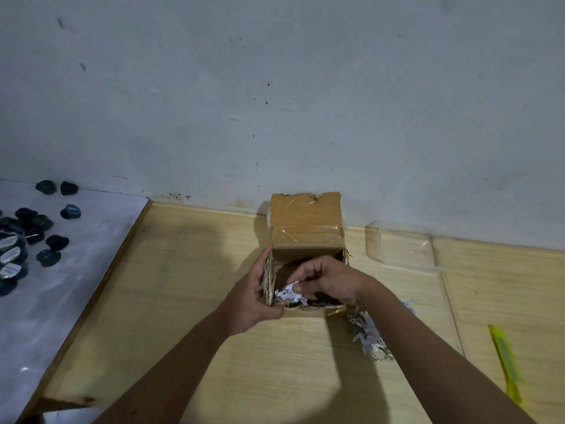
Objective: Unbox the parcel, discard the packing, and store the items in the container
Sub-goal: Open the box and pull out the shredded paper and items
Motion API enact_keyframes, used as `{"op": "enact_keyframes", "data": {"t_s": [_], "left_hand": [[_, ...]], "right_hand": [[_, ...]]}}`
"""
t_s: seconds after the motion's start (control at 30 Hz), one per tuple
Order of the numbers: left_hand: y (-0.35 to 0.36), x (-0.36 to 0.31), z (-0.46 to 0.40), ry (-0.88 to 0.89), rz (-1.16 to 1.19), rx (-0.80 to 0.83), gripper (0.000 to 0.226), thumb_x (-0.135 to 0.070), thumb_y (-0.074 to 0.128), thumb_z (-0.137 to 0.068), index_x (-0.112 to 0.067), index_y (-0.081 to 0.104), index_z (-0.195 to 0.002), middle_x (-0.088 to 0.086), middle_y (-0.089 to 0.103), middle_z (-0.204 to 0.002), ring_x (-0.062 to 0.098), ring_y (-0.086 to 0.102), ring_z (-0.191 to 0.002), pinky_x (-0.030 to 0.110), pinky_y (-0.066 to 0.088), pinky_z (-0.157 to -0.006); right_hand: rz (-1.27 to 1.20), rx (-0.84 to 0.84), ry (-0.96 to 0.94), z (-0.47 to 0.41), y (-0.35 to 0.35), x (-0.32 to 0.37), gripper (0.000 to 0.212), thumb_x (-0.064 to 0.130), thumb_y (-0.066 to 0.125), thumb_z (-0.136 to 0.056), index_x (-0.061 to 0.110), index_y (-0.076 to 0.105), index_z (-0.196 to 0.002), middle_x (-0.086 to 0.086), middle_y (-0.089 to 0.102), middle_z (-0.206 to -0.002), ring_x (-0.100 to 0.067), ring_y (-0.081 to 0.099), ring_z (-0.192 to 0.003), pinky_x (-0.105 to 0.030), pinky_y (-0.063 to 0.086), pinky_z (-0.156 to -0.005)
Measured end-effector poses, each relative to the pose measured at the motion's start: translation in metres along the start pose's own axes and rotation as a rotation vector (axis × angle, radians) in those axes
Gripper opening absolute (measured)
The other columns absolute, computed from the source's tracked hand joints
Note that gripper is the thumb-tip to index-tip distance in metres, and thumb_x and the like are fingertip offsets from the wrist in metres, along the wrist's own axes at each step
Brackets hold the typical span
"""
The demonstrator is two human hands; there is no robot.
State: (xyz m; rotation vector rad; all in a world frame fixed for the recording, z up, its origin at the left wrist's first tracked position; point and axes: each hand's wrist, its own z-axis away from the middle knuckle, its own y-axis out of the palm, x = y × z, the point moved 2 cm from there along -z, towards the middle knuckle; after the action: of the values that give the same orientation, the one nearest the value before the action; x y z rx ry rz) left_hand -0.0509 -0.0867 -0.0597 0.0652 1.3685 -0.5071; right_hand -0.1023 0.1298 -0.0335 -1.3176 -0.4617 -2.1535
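On the wooden table [183,301], open cardboard box [305,228] steadied at its left wall by left hand [250,298], fingers curled around the edge. Inside the box, right hand [330,280], fingertips pinching shredded paper [289,293]. Beside the box, more shreds [367,332].

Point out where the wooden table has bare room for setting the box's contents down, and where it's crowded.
Bare wood lies left of the cardboard box, between it and the white sheet. More lies in front of the box, between the forearms. It is crowded right of the box: shredded paper, a clear plastic container by the wall, a yellow cutter. Dark items dot the sheet.
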Motion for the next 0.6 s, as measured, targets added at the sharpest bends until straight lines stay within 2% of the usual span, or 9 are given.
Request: {"op": "enact_keyframes", "data": {"t_s": [0.13,0.23,0.33,0.4,0.5,0.53,0.6], "left_hand": [[0.0,-0.004,-0.002,-0.008,-0.044,-0.006,0.126,0.007,0.089,-0.07,-0.033,0.013,-0.164,-0.019,0.062,-0.142,0.013,0.065,-0.126,0.039,0.058,-0.099],[-0.004,-0.007,-0.009,0.023,-0.107,-0.001,0.126,-0.01,0.094,-0.067,-0.031,0.017,-0.164,-0.009,0.062,-0.144,0.016,0.064,-0.129,0.046,0.056,-0.103],[-0.008,-0.009,-0.011,0.029,-0.145,-0.046,0.125,-0.026,0.093,-0.059,-0.035,0.024,-0.163,-0.01,0.06,-0.148,0.014,0.064,-0.129,0.046,0.054,-0.107],[-0.008,-0.006,-0.013,0.01,-0.075,-0.066,0.125,-0.025,0.092,-0.055,-0.031,0.028,-0.162,-0.012,0.059,-0.148,0.013,0.066,-0.126,0.039,0.056,-0.103],[-0.007,-0.002,-0.015,0.011,-0.028,-0.097,0.122,-0.017,0.092,-0.057,-0.027,0.03,-0.162,-0.036,0.06,-0.135,0.002,0.064,-0.124,0.03,0.055,-0.101],[-0.005,-0.001,-0.016,0.016,-0.037,-0.109,0.12,-0.012,0.093,-0.06,-0.026,0.031,-0.161,-0.037,0.061,-0.133,0.0,0.063,-0.124,0.028,0.053,-0.102],[-0.002,0.0,-0.016,0.015,-0.034,-0.125,0.117,0.002,0.094,-0.064,-0.023,0.033,-0.161,-0.019,0.062,-0.141,0.011,0.062,-0.129,0.032,0.05,-0.106]], "right_hand": [[-0.048,-0.08,-0.025,0.026,-0.013,0.003,0.016,0.001,0.076,-0.089,0.007,0.078,-0.103,-0.006,0.077,-0.093,-0.013,0.068,-0.08,-0.026,0.056,-0.077],[-0.128,-0.124,-0.053,0.049,-0.026,-0.001,0.017,0.003,0.077,-0.088,0.01,0.079,-0.103,-0.006,0.074,-0.088,-0.016,0.066,-0.079,-0.031,0.056,-0.079],[-0.201,-0.197,-0.08,0.08,-0.043,-0.009,0.022,0.008,0.078,-0.083,0.008,0.078,-0.106,-0.006,0.071,-0.083,-0.015,0.067,-0.075,-0.031,0.057,-0.077],[-0.224,-0.266,-0.106,0.103,-0.056,-0.017,0.019,0.003,0.074,-0.088,0.003,0.075,-0.107,-0.002,0.072,-0.077,-0.011,0.067,-0.072,-0.027,0.056,-0.076],[-0.214,-0.389,-0.123,0.137,-0.074,-0.034,0.016,-0.003,0.07,-0.092,0.0,0.073,-0.107,-0.002,0.072,-0.077,-0.009,0.068,-0.075,-0.02,0.055,-0.074],[-0.182,-0.439,-0.118,0.148,-0.079,-0.041,0.016,-0.002,0.071,-0.092,-0.001,0.074,-0.108,-0.007,0.073,-0.082,-0.011,0.069,-0.079,-0.021,0.055,-0.077],[-0.086,-0.518,-0.098,0.164,-0.088,-0.057,0.014,0.001,0.074,-0.091,0.0,0.075,-0.105,-0.018,0.072,-0.09,-0.016,0.07,-0.085,-0.026,0.057,-0.079]]}}
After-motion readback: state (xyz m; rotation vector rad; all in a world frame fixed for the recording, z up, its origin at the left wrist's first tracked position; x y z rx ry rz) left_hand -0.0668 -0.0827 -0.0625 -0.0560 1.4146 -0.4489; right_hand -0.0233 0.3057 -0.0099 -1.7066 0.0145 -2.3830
